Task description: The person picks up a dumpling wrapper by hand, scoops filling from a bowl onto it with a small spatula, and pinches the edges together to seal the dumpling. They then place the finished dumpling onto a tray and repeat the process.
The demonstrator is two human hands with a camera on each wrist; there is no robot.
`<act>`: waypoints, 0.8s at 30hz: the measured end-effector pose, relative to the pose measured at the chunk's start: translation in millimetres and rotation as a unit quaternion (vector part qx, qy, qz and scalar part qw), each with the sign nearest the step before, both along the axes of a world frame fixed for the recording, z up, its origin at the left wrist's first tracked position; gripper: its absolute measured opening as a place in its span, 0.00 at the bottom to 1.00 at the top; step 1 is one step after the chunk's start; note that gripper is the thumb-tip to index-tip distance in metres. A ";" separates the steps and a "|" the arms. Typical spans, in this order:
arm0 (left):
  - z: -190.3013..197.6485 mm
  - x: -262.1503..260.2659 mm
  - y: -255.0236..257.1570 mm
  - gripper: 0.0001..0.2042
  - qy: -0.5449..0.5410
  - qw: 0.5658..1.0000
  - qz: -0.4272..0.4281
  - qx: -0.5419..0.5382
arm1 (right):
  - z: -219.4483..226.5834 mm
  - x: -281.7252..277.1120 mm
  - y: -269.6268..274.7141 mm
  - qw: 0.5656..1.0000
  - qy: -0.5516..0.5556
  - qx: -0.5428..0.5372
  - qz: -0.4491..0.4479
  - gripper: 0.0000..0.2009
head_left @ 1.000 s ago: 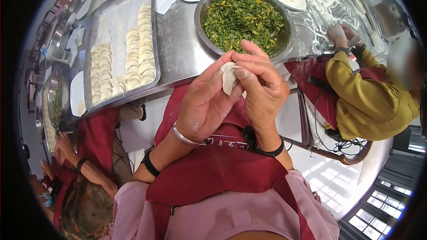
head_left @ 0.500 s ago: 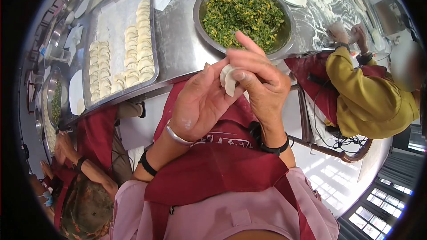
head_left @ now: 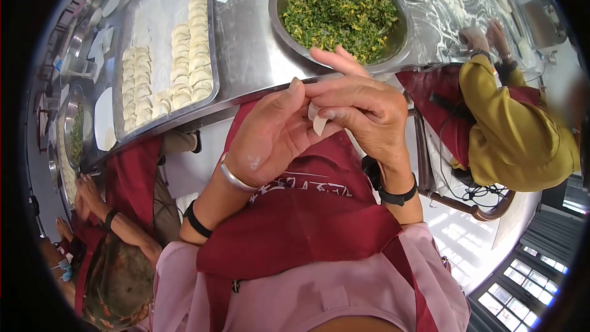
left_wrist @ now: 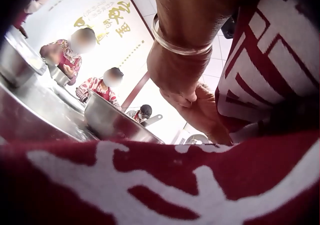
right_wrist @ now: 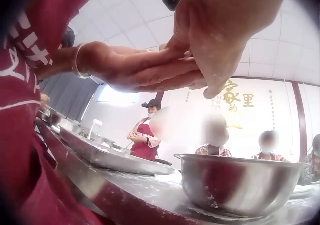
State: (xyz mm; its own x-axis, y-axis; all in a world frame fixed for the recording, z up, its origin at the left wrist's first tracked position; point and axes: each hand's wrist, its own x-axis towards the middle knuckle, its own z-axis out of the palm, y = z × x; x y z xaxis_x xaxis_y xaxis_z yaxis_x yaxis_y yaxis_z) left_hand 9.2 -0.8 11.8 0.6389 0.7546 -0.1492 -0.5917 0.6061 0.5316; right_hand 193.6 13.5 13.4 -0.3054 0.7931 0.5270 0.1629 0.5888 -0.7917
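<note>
While a folded dough piece is held at chest height, both hands are brought close around it.

Where the view is nearest, a dark red apron is seen below the wrists. Left hand: palm turned up, thumb raised and apart, fingers extended and pressed together beneath the dough piece, their tips partly hidden. Right hand: dough piece pinched between thumb and bent forefinger, at least one other finger lifted clear. The dough piece is seen pale and mostly covered, only its lower flap and part of a fold exposed.

Handling, as judged: light, soft, easily dented; a thin skin could be torn by a hard squeeze. Best gripped along the folded edge with finger pads, belly supported from below by a flat palm. Likely dry and floury rather than slippery, though tacky if wetted.

Beyond the hands, a steel bowl filled with chopped greens is set on the metal table. To its left, finished dumplings are lined up in rows on a tray. Farther off, flour is spread over the tabletop, near a person in a mustard top. Farthest, gold and dark lettering is carried on a pale wall.
</note>
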 end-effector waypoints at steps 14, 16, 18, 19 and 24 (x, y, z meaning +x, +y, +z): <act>3.1 6.3 -5.4 0.31 0.066 0.995 0.071 0.032 | -12.4 -25.9 -11.7 0.972 0.175 -0.069 -0.141 0.06; 3.5 6.4 -7.7 0.31 0.090 0.991 0.083 0.049 | -16.7 -29.6 -10.7 0.974 0.162 -0.045 -0.152 0.06; 4.9 8.7 -9.2 0.31 0.094 0.989 0.091 0.064 | -20.8 -27.7 -7.5 0.979 0.132 -0.009 -0.156 0.06; 6.2 10.2 -10.3 0.31 0.095 0.989 0.093 0.068 | -20.9 -26.0 -7.5 0.980 0.124 0.001 -0.155 0.06; 5.8 13.5 -11.3 0.31 0.091 0.987 0.113 0.072 | -18.6 -23.7 -7.5 0.983 0.104 -0.015 -0.151 0.05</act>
